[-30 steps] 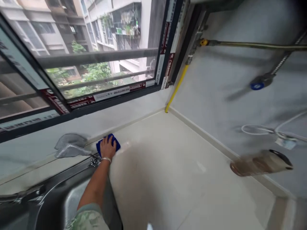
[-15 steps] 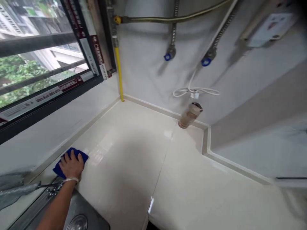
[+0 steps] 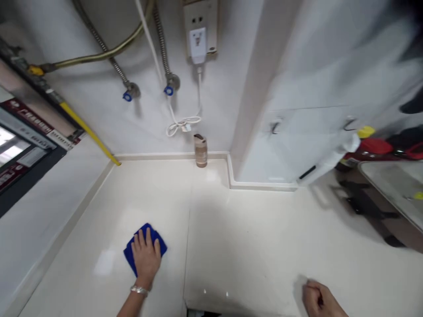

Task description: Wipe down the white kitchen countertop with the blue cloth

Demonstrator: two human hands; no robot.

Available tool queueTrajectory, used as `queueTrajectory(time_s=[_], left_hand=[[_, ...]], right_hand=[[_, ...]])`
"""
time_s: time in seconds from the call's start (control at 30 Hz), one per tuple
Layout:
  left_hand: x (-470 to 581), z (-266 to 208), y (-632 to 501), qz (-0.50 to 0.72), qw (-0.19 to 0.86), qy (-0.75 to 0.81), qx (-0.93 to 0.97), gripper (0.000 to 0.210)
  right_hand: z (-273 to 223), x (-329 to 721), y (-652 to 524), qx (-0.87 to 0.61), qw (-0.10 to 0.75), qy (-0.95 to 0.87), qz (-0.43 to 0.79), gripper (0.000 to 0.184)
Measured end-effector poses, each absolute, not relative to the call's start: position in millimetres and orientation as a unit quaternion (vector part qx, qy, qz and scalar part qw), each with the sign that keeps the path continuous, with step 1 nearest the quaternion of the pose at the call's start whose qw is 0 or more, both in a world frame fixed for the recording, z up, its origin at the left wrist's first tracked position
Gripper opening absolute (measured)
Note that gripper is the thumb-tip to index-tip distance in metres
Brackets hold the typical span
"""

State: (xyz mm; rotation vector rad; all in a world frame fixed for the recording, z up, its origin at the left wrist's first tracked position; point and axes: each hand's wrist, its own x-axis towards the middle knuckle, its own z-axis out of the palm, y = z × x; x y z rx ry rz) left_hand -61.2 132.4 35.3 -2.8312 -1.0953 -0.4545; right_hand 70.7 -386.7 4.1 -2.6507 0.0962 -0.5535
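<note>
My left hand [image 3: 146, 257] lies flat on a folded blue cloth [image 3: 161, 243], pressing it to the glossy cream countertop [image 3: 238, 237]. Its fingers are stretched out and slightly apart, and a bracelet circles the wrist. Edges of the cloth show on both sides of the hand and past the fingertips. At the lower right, my right hand [image 3: 320, 299] is curled into a loose fist close to the countertop's front part. I see nothing in it, though the inside of the palm is mostly hidden.
A brown cylindrical container [image 3: 200, 151] stands by the back wall below a bundled white cord [image 3: 183, 125]. Blue-handled valves [image 3: 168, 90] and a plugged socket [image 3: 198, 44] are above. A yellow pipe [image 3: 89, 132] meets the left corner. At right stands a glass-topped appliance [image 3: 393, 185].
My left hand and the blue cloth have moved from beside the sink towards the countertop seam. The view has swung right, bringing my right hand and the right-hand appliance into sight.
</note>
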Motion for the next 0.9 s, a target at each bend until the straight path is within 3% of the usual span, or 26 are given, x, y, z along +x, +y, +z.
queueTrajectory(time_s=[0.1, 0.37, 0.67, 0.9], left_hand=[[3, 37, 93, -0.161, 0.016, -0.271, -0.949, 0.058], [127, 41, -39, -0.120, -0.105, -0.045, -0.986, 0.059], [119, 32, -204, -0.053, -0.211, 0.186, -0.958, 0.072], [113, 45, -189, -0.015, -0.258, 0.257, -0.931, 0.064]], right_hand=[[-3, 67, -379, -0.952, 0.185, 0.054, -0.239, 0.036], [-15, 70, -383, -0.952, 0.203, 0.035, -0.225, 0.036], [-10, 76, -381, -0.953, 0.220, 0.002, -0.207, 0.034], [-2, 76, -376, -0.933, 0.313, 0.041, -0.173, 0.030]])
